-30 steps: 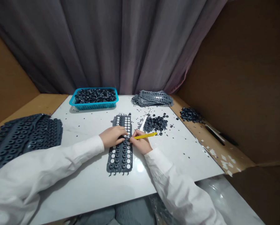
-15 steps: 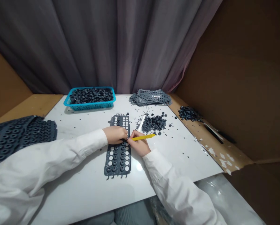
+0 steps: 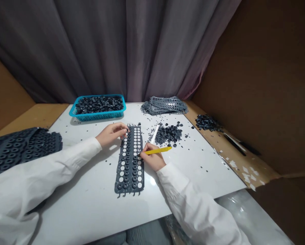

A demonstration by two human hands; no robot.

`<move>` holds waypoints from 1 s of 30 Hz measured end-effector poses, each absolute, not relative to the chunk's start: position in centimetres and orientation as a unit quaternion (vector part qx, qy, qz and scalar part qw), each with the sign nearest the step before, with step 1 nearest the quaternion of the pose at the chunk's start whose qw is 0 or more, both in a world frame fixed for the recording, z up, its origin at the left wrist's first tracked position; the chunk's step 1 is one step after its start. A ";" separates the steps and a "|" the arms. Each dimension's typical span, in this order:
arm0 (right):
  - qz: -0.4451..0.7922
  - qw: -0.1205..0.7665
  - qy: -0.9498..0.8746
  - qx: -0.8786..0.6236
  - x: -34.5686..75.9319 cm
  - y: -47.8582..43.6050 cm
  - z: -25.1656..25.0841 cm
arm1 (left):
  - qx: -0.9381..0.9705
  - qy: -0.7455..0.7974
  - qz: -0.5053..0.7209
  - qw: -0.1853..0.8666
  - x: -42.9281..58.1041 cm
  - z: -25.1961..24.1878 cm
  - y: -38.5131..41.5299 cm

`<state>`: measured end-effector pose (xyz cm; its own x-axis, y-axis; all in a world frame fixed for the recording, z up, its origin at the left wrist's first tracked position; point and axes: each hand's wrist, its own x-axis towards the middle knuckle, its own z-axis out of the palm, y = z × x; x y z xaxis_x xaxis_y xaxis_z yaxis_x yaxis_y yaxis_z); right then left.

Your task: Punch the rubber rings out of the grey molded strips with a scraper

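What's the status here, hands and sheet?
Left hand on top edge of rubber sheet; right hand gripping yellow stick, tip on sheet; loose rings piled alongside.

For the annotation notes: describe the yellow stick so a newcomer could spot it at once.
On the white table, find the dark holed strip in the middle. The right hand at its right edge pinches a yellow stick, tip over the strip. Nothing else there is yellow; the white stick by the loose pile lies untouched.
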<state>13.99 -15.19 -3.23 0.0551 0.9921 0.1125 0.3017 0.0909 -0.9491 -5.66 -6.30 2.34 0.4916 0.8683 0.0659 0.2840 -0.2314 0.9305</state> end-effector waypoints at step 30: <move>0.393 0.425 -0.580 -0.573 13.7 -16.1 -3.0 | 0.958 0.150 -0.002 0.246 -2.7 1.3 -8.0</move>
<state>13.71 -16.11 -2.98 0.0189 0.9989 0.0425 0.3303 0.0339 -0.9433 -2.75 -8.03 1.31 0.9549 0.2864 -0.0783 0.2886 -0.8337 0.4709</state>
